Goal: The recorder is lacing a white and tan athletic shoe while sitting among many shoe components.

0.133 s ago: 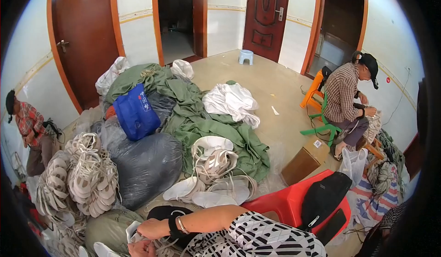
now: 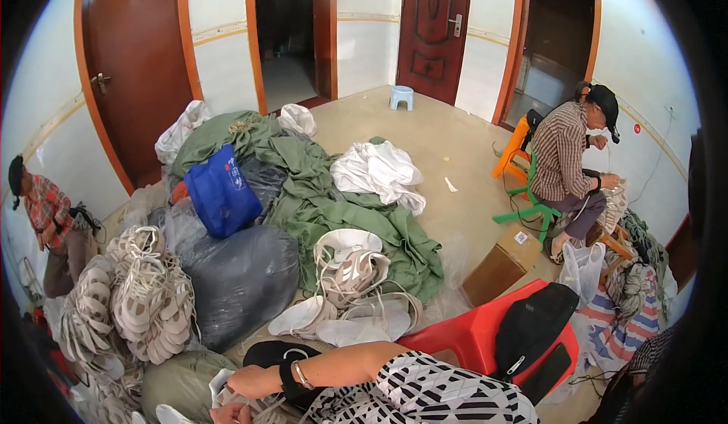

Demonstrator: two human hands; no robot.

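At the lower edge, both my hands are on a white and beige shoe upper (image 2: 219, 381) with loose laces. My right hand (image 2: 254, 379), with a black band and a bracelet at its wrist, reaches in from the right, fingers closed on the upper. Below it my left hand (image 2: 230, 414) has its fingers bent closed against the same piece; the frame's edge cuts it off in part. Just beyond lie more uppers (image 2: 353, 274) and pale shoe pieces (image 2: 371, 325). To the left rises a heap of strung-together shoe uppers (image 2: 148, 303).
A dark plastic sack (image 2: 246, 280), a blue bag (image 2: 221, 193) and green cloth (image 2: 364, 231) are piled ahead. At right stand a red stool (image 2: 462, 329) with a black pouch (image 2: 535, 322), and a cardboard box (image 2: 504, 265). One person (image 2: 565, 151) sits far right, another (image 2: 49, 212) at left.
The view has shifted slightly. The seated person at right has lifted one hand away from the work in their lap. My hands have barely moved on the shoe upper.
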